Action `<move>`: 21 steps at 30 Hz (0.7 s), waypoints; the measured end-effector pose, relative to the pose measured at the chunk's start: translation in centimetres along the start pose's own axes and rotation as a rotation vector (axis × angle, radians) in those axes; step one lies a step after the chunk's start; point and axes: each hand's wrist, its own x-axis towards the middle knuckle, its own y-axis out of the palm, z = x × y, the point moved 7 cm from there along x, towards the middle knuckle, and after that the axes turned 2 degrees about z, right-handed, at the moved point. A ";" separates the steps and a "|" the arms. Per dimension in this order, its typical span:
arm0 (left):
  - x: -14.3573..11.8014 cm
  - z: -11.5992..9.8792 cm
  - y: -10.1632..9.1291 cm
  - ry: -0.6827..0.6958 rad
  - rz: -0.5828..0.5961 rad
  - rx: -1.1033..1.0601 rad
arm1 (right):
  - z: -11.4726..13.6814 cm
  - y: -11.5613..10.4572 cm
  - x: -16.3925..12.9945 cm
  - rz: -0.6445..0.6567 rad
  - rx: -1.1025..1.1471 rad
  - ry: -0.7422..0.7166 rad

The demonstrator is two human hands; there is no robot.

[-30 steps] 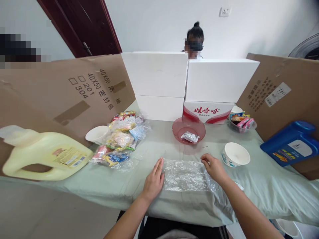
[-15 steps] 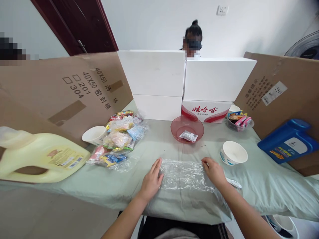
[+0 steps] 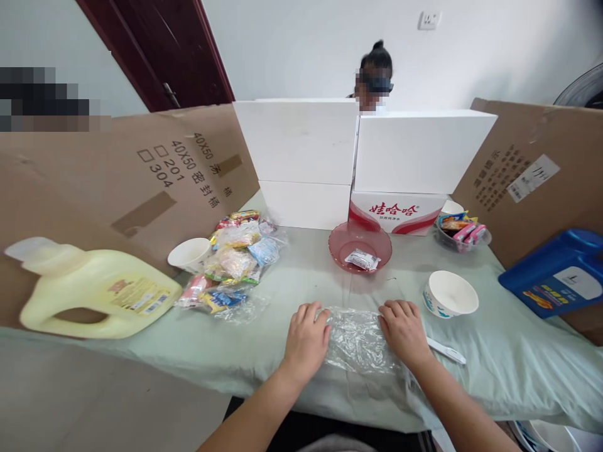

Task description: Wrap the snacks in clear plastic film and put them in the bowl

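A clear plastic bag [image 3: 360, 342] lies crinkled on the green cloth in front of me. On its left side rests my left hand [image 3: 307, 339], palm down, its fingers a little apart and touching the film. My right hand [image 3: 406, 329] lies the same way over the bag's right side, fingers spread and pressing on the plastic. Both hands are open. A white plastic utensil [image 3: 446, 350], partly hidden by my right wrist, sits just right of that hand. Beyond the bag stands a pink translucent bowl [image 3: 336, 257] holding a small white sachet [image 3: 362, 259].
Bagged snacks [image 3: 235, 251] are heaped on the left beside a white paper bowl [image 3: 190, 253] and a yellow detergent jug [image 3: 101, 289]. At right are another paper bowl [image 3: 451, 294], a tub of snacks [image 3: 464, 232] and a blue bottle [image 3: 556, 276]. White boxes [image 3: 301, 144] stand behind; a person is beyond.
Both hands have moved from the bag's far corners onto its sides, fingers now laid over the film. The left hand shifted right. The view has turned slightly left.
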 end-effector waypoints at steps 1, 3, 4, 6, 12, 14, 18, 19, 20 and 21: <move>-0.1 0.2 0.6 -0.022 0.016 -0.024 | 0.6 -0.4 0.0 -0.017 -0.016 -0.027; -0.2 1.3 1.8 -0.071 0.042 -0.100 | 1.4 -0.8 -0.3 -0.026 -0.006 -0.062; -0.2 2.0 2.4 -0.092 0.048 -0.154 | 1.6 -0.6 -0.5 -0.023 0.016 -0.075; -0.2 3.6 3.2 -0.127 0.044 -0.297 | 1.8 -0.1 -1.2 -0.019 0.074 -0.096; -0.3 5.3 2.7 -0.209 -0.006 -0.810 | 2.0 -0.1 -1.5 -0.079 0.277 -0.121; -0.4 3.9 1.9 -0.149 0.068 -0.932 | 3.3 -0.8 -0.6 -0.046 0.332 -0.192; -0.6 2.3 0.7 -0.103 0.205 -1.111 | 5.8 -1.2 0.9 0.217 0.394 -0.267; -0.7 2.6 0.8 -0.139 0.216 -1.146 | 6.0 -1.1 0.9 0.305 0.412 -0.254; -0.9 3.2 1.0 -0.188 0.212 -1.172 | 5.9 -0.9 0.7 0.391 0.440 -0.237; -1.0 4.1 1.3 -0.242 0.197 -1.186 | 5.5 -0.7 0.4 0.465 0.478 -0.213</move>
